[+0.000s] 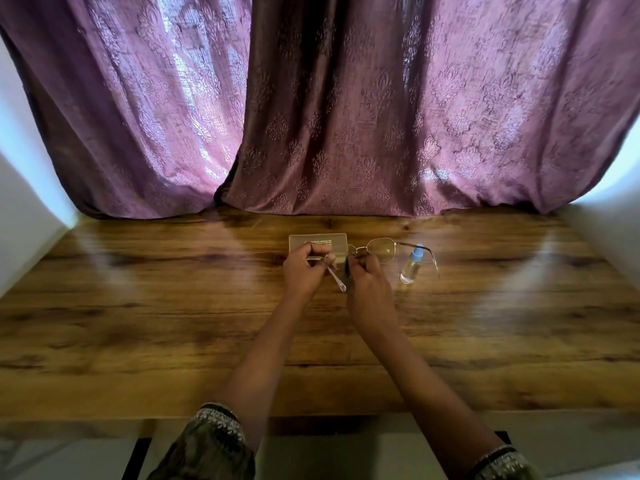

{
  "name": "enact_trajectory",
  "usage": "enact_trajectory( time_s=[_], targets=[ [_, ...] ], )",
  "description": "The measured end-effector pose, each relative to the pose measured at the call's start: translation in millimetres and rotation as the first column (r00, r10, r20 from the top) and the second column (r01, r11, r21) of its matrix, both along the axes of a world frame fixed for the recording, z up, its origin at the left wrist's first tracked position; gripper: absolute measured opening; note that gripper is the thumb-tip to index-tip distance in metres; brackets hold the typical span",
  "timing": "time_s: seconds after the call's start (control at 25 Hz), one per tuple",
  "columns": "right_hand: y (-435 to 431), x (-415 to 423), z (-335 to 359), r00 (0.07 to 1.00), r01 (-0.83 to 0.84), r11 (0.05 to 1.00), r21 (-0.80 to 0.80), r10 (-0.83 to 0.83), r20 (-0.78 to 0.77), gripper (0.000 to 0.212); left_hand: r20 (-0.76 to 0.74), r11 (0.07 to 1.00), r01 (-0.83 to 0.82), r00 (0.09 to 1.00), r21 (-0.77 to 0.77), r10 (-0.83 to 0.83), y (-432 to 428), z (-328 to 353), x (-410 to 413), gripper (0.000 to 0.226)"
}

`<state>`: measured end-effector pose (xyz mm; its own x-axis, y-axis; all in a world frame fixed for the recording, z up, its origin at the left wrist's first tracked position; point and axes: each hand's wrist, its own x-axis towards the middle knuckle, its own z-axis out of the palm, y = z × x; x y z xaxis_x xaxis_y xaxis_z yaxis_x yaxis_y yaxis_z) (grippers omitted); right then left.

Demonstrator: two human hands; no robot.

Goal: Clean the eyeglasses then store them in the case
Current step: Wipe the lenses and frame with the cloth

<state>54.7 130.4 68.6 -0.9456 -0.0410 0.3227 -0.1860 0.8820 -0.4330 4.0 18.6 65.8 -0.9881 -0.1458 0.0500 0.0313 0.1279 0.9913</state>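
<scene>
Gold-toned thin metal eyeglasses [381, 251] with rounded clear lenses, held just above the glossy wood-grain tabletop [173, 306], in front of the flat rectangular translucent case [317, 240]. Left hand [301, 271] curled round one end of the frame, the temple sticking out below. Right hand [369, 289] pinching a dark soft cloth [348, 271] against the lens beside it. Small clear bottle [410, 268] with blue cap just to the right. Behind, mauve embossed curtain [346, 116] in heavy folds.

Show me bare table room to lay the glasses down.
Bare wood: left of the case, right of the bottle, and the near table strip beside the forearms. Crowded: the middle, where the left hand and right hand hold the glasses beside case and bottle.
</scene>
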Motion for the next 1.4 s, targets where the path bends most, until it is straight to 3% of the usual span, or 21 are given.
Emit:
enact_trajectory(
  time_s=[0.28, 0.48, 0.64, 0.76, 0.84, 1.4],
  targets=[
    [-8.9, 7.1, -6.5, 0.998, -0.063, 0.997, 0.047, 0.062, 0.019, 0.051, -0.021, 1.0, -0.02, 1.0, -0.003, 0.02, -1.7, 1.5, -0.1, 0.011],
    [-3.6, -9.9, 4.7, 0.999, -0.015, 0.999, 0.036, 0.016, -0.048, 0.047, 0.003, 0.999, -0.01, 1.0, 0.052, 0.01, -0.3, 3.2, 0.5, 0.01],
    [-4.5, -0.8, 6.8, 0.986, -0.107, 0.994, -0.002, 0.106, -0.126, 0.037, -0.018, 0.999, -0.032, 0.999, 0.038, 0.033, -3.8, 4.1, 1.5, 0.013],
    [18.2, 4.4, 6.6, 0.954, -0.022, 0.984, -0.177, -0.032, -0.298, 0.03, 0.007, 0.998, -0.047, 0.999, 0.041, 0.047, -9.9, 3.9, 1.4, 0.019],
    [31.0, -1.0, 8.6, 0.936, 0.052, 0.979, -0.197, -0.116, -0.332, 0.034, 0.016, 0.996, -0.056, 0.998, 0.062, 0.055, -11.4, 0.5, 1.2, 0.019],
    [40.5, -2.9, -5.7, 0.967, 0.085, 0.991, -0.103, -0.108, -0.233, 0.025, 0.021, 0.995, -0.057, 0.998, 0.081, 0.056, -12.3, 4.5, 6.6, 0.02]
  ],
)
